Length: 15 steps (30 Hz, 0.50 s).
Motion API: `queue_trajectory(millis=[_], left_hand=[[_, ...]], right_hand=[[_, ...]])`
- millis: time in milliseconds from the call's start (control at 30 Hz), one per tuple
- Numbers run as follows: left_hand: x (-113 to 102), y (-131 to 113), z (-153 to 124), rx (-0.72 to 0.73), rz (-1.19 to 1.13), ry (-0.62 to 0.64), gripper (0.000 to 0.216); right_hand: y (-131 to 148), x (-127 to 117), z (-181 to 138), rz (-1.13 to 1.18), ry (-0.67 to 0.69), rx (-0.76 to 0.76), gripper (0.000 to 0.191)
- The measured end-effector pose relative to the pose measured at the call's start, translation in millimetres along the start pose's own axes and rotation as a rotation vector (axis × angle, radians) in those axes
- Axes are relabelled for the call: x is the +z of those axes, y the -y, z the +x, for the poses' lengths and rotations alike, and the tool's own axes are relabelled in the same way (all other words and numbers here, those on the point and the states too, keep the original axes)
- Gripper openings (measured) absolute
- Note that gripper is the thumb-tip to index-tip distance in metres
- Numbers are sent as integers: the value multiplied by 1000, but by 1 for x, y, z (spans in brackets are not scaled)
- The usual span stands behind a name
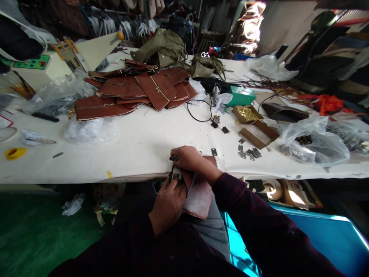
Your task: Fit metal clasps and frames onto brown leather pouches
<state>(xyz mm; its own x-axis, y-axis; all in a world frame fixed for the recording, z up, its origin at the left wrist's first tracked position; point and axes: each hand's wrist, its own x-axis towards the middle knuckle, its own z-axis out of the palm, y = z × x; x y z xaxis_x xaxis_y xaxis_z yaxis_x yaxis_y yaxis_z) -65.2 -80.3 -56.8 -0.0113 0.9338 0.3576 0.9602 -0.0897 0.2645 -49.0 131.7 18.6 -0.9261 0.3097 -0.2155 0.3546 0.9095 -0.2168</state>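
My right hand (187,157) is closed in a fist at the table's front edge. A slim tool with a dark end (173,157) pokes out of it, its kind mostly hidden by the fingers. Just below, my left hand (169,204) grips a brown leather piece (200,198) over my lap. Its fingertips press beside a small metal plate (176,176) on the leather's dark side. Part of the leather rests against the table edge under my right wrist. On the table to the right lie several loose dark metal plates (253,153).
Brown leather pieces with zippers (157,90) are heaped mid-table, olive bags (164,48) behind them. Right of centre stand a carton of brass-coloured fasteners (247,113), another open carton (259,134) and a plastic bag (317,142). A yellow tape roll (15,153) lies at left.
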Motion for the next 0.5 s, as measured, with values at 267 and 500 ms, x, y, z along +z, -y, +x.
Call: queue_trajectory(millis=[267, 500], left_hand=[[3, -1, -11, 37, -53, -168, 50], [1, -9, 2, 72, 70, 65, 48]], right_hand=[[-5, 5, 3, 25, 3, -3, 24], [-12, 5, -1, 299, -139, -47, 17]])
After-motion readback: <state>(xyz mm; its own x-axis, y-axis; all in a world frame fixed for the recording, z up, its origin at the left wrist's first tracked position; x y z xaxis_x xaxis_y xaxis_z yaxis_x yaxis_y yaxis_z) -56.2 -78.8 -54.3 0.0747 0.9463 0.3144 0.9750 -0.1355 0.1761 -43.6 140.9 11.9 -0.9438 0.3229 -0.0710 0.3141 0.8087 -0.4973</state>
